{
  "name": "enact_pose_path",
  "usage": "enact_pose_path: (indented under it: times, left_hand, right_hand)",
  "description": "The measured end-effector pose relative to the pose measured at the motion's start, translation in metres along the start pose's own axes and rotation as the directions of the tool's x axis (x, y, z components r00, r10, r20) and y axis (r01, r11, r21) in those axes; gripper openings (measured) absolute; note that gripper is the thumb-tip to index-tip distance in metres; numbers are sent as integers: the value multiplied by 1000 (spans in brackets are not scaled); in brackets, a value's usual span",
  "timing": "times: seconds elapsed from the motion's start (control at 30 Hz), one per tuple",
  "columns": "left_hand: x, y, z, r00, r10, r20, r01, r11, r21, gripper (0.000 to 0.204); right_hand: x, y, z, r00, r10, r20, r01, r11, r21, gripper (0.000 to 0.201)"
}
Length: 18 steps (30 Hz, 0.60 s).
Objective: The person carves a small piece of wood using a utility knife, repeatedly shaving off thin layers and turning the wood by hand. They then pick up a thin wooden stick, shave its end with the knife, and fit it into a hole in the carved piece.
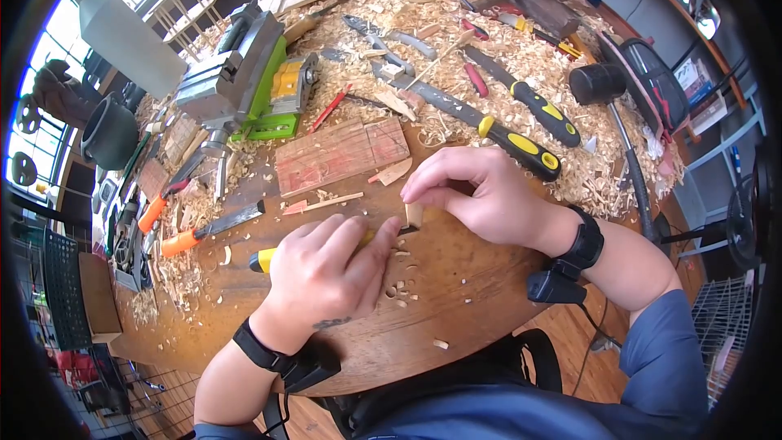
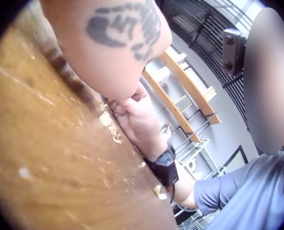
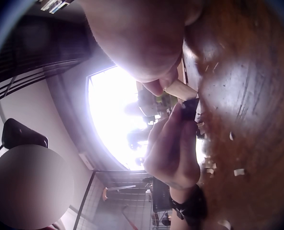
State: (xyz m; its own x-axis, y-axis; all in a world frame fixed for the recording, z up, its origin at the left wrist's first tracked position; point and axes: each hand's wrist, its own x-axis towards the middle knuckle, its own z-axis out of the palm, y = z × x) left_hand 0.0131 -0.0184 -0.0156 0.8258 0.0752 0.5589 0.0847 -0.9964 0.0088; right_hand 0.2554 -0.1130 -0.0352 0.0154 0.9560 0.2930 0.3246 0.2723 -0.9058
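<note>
In the head view the left hand (image 1: 330,265) grips a yellow and black handled blade tool (image 1: 262,260), its dark blade tip showing beyond the thumb. The right hand (image 1: 489,195) pinches a small pale wood piece (image 1: 415,214) that stands on the wooden table (image 1: 440,301). The blade tip lies at the foot of this piece. In the right wrist view the wood piece (image 3: 181,90) meets the dark blade (image 3: 190,109). The left wrist view shows the right hand (image 2: 137,120) behind the left, with its fingertips hidden.
Beyond the hands lie a reddish board (image 1: 338,156), wood slivers and a green-based vise (image 1: 269,126). Orange-handled chisels (image 1: 181,243) are at the left. Yellow and black handled rasps (image 1: 521,147), a black mallet (image 1: 597,84) and many shavings (image 1: 599,163) spread over the right side.
</note>
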Motion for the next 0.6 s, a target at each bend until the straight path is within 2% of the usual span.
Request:
enact_pose_path:
  times: [0.1,0.17,0.37,0.6]
  left_hand:
    - [-1,-4,0,997,-18,-77,18,1000,0,43]
    - [-2,-5,0,994,-21,-104,23,1000,17,48]
    - [0,-4,-1,997,-12,-75,12,1000,-4,49]
    - [-4,-3,3,999,-4,-46,3,1000,-28,47]
  right_hand:
    - [0,0,-1,1000,-28,12,28,1000,14,17]
    - [3,2,-3,980,-197,22,198,978,-70,19]
    - [2,-6,-2,983,-177,45,181,977,-113,27]
    - [1,-4,-4,983,-151,104,159,984,-81,33]
